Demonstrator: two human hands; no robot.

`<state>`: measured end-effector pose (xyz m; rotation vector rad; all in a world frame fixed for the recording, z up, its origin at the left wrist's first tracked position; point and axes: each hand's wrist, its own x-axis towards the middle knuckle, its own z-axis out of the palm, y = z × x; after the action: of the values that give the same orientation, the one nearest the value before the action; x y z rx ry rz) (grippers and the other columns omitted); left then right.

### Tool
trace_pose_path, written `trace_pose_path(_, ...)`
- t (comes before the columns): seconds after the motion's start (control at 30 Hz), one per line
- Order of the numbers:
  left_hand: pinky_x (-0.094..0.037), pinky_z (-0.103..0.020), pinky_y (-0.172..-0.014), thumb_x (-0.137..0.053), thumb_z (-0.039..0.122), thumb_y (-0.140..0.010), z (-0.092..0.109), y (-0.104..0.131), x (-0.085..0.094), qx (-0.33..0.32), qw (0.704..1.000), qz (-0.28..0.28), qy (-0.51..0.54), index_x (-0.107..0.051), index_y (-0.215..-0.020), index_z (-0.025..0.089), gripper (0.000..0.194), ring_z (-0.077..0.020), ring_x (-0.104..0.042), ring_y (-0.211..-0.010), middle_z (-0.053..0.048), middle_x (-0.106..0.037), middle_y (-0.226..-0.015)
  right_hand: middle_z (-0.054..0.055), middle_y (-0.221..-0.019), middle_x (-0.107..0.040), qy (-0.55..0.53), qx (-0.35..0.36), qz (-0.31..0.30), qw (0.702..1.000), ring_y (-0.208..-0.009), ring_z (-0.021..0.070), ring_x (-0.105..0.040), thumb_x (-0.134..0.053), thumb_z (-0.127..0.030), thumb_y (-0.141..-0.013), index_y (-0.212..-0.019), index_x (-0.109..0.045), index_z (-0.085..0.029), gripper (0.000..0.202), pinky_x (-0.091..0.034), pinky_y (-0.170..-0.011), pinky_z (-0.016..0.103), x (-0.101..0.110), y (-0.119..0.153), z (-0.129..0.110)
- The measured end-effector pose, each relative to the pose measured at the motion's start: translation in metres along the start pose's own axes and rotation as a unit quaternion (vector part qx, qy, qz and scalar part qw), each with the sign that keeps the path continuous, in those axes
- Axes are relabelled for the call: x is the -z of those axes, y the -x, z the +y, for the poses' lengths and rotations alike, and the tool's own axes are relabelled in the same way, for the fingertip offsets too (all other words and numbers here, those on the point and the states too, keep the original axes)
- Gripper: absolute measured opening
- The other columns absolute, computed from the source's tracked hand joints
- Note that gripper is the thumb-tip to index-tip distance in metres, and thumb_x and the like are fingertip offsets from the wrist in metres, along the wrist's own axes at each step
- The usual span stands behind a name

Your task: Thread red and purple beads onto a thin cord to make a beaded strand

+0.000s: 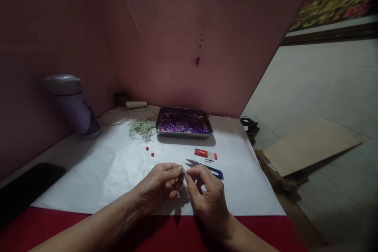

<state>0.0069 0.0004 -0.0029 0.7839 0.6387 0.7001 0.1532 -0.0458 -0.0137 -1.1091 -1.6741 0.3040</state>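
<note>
Clock: I centre it on the tiny piece (184, 172) at mid-feed, 12 pointing up.
Dark flat object (29, 187): 9 o'clock, left edge of the white surface (251, 193); I can't make out what it is.
Bottle (78, 110): 10 o'clock, purple, greyish lid, standing.
Pale roll (136, 104): 11 o'clock, lying near the pink wall (165, 67).
Green threads (141, 129): between 10 and 11, loose tangle just left of the tray (183, 135).
Red beads (152, 154): 10 o'clock, two, near the left hand (163, 179).
Left hand: I see thumb and forefinger pinched on the tiny piece.
Tiny piece: dial centre, between both hands' fingertips, too small for me to identify.
Tray: 12 o'clock, full of mostly purple beads.
Right hand (208, 191): thumb and forefinger pinching the same piece, meeting the left.
Red packet (201, 152): between 1 and 2, lying flat, small silvery bit (209, 160) just beside it.
Snips (217, 172): near 3, dark blue handle, blades toward 10.
Brown board (310, 147): near 3, well apart, past the surface's right edge.
</note>
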Motion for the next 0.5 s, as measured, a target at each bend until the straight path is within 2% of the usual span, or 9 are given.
trace_pose_path(0.5,-0.024,-0.017,-0.042,-0.071,0.033,-0.071,-0.0007,-0.0016,0.0019,0.004,1.000,-0.015,0.008,-0.055,-0.062,0.011,0.029,-0.0058,-0.032,-0.048,0.003,-0.039,-0.054,0.003,-0.071,-0.058,-0.003,0.001,-0.006,1.000,-0.059,0.0139,-0.053,-0.048,-0.013,-0.086,-0.082,-0.059,-0.017,0.012,-0.043,-0.056,0.026,-0.0005,0.0010,0.0013)
